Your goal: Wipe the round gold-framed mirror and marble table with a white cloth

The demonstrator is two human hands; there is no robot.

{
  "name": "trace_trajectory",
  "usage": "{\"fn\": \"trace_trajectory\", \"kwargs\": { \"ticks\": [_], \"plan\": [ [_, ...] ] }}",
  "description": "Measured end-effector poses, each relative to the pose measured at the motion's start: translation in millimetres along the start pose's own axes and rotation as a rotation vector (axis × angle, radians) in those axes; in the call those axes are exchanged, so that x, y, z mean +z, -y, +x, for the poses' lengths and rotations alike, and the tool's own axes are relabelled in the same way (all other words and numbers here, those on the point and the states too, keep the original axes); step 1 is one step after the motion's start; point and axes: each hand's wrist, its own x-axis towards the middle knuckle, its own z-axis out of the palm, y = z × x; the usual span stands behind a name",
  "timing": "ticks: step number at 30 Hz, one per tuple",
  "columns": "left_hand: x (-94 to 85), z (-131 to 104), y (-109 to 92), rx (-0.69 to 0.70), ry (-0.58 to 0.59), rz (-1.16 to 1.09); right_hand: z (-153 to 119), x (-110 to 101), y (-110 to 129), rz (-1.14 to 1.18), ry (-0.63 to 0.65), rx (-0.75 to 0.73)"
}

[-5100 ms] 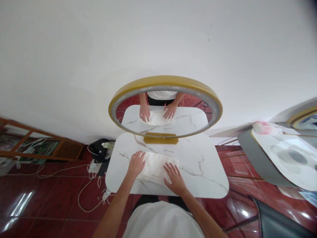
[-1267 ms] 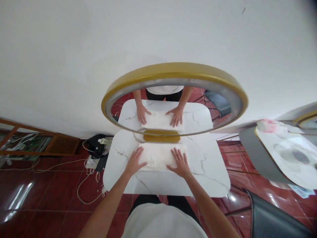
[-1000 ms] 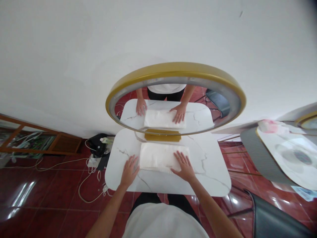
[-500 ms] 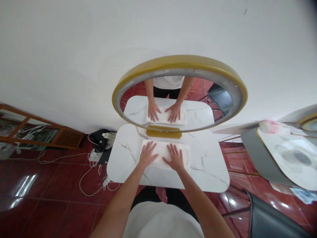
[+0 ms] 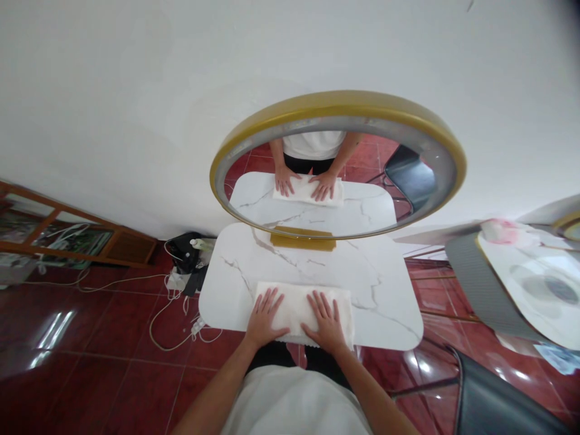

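A folded white towel lies at the near edge of a white marble-patterned table. My left hand rests flat on the towel's left part, fingers spread and pointing away from me. On its right part my right hand lies flat too, thumb stretched inward. A strip of towel shows between the two thumbs. Both hands and the towel are reflected in the round gold-framed mirror on the table's far side.
The mirror stands on a gold base. To the left, a black bag, cables and a power strip lie on the red tiled floor. A black chair is at the lower right, and a second white table stands to the right.
Both hands and the towel have slid toward me, from the middle of the table to its near edge. The hands stay flat on the towel.
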Motion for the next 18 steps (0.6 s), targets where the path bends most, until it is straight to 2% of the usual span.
{"fn": "trace_trajectory", "kwargs": {
  "ticks": [6,11,14,18],
  "plan": [
    [0.5,6.1,-10.4,0.045,-0.001,-0.007,5.4,1.8,-5.1,-0.016,0.007,-0.065],
    [6.6,15.9,-20.5,-0.026,-0.044,0.007,9.2,2.2,-0.2,-0.033,0.023,-0.049],
    [5.7,12.5,-15.3,-0.024,-0.036,0.007,10.5,3.2,7.3,-0.035,0.035,-0.056],
    [0.3,-3.3,6.8,-0.039,-0.023,0.022,17.9,7.4,30.6,-0.021,0.039,-0.078]
  ]
}}
